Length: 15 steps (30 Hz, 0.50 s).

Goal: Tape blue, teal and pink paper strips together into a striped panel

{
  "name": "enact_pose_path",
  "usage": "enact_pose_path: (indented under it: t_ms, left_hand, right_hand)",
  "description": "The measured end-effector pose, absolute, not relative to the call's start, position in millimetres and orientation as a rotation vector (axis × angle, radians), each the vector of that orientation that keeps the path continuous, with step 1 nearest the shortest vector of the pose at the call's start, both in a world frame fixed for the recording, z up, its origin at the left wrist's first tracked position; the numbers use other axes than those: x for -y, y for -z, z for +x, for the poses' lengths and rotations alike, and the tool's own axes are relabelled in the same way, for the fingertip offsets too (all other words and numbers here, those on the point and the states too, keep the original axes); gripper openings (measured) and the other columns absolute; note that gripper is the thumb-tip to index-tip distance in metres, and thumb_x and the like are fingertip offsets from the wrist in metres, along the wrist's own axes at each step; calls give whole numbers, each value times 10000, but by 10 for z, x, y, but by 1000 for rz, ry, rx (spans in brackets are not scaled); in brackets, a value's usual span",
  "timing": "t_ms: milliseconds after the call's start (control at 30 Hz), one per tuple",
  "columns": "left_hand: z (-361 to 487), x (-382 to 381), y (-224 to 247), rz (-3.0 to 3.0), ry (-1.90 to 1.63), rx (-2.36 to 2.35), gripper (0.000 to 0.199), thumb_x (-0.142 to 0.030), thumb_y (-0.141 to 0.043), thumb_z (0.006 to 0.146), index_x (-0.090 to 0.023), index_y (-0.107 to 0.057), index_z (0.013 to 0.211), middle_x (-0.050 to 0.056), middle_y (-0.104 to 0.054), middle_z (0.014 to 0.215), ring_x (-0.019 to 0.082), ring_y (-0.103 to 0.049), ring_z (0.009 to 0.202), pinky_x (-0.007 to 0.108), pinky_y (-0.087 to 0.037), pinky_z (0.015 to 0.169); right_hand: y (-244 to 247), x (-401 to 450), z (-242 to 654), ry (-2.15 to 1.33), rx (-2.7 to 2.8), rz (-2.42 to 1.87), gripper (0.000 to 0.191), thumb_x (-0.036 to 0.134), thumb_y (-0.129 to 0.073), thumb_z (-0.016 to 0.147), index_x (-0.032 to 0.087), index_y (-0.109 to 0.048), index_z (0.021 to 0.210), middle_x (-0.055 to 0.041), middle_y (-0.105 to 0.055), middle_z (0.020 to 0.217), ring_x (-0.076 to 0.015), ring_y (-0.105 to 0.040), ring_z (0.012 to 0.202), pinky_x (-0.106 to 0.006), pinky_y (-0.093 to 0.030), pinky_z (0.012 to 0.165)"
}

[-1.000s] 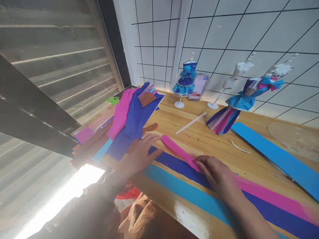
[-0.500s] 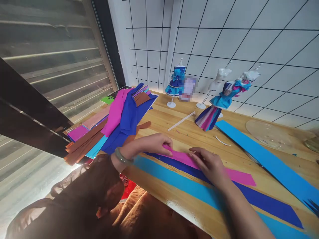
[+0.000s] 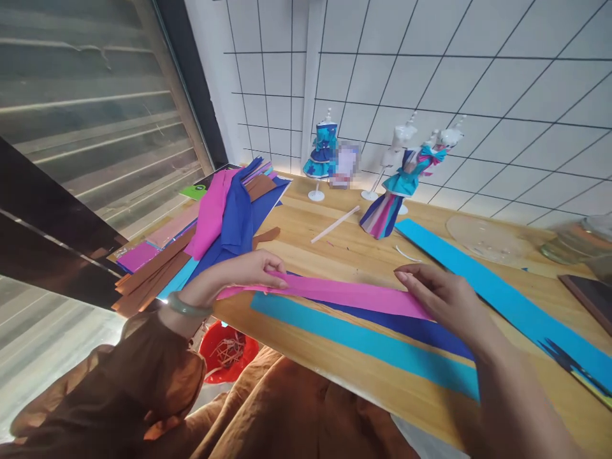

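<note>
A pink strip of what looks like crepe paper stretches between my two hands. My left hand pinches it near its left part, and a short tail hangs past the fingers. Closer to the other end, my right hand grips the strip between thumb and fingers. Just under it a dark blue strip lies on the table, partly covered by the pink one and my right hand. Nearer the table's front edge is a light blue strip, flat and apart from both hands.
Folded coloured sheets pile up at the left. Small dress forms stand at the back, one in a blue dress, another in a striped skirt. Scissors lie on a long blue strip at right. A red bin sits below the table.
My hands have moved apart, left hand leftward and right hand rightward, drawing the pink strip out between them. The view has shifted, showing more of the red bin and the scissors.
</note>
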State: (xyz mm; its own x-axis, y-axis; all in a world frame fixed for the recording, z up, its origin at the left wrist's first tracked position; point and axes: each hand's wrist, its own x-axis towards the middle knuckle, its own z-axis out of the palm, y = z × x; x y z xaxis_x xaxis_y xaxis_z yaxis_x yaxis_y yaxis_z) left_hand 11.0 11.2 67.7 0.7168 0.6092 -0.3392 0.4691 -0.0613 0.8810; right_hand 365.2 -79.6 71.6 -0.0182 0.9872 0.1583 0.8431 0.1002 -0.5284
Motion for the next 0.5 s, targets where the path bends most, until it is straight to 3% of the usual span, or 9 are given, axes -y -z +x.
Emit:
enact_pose_path:
  t_ms: [200,333,500]
  left_hand:
    - [63,20,-631,1785,-26,-885,301,-445,-657,708,-152,-589,705,-27,-546,609,98,-475,568,212,-354,533]
    - [52,157,-569,1905,23,-954,218,-383,-607,740,-165,-600,733,-30,-554,658,109,-479,619,205,-334,550]
    - [28,294,-573,1957,79,-1051,180,-335,-556,758,-176,-555,673,-37,-494,622,117,-455,623,213,-308,557]
  right_hand:
    - [-778,1339,4009,-357,1970,-1926,373,549,-438,877,262,-642,999,-44,-680,976,-193,-642,791,-243,-489,578]
    - [-593,1718,4175,-348,1920,-2001,311,527,-493,859,281,-649,968,-27,-693,869,-175,-645,664,-225,-494,525]
    - [-253,2018,4198,-372,1843,-2065,237,432,-487,888,271,-635,977,-29,-702,864,-199,-674,715,-225,-506,513]
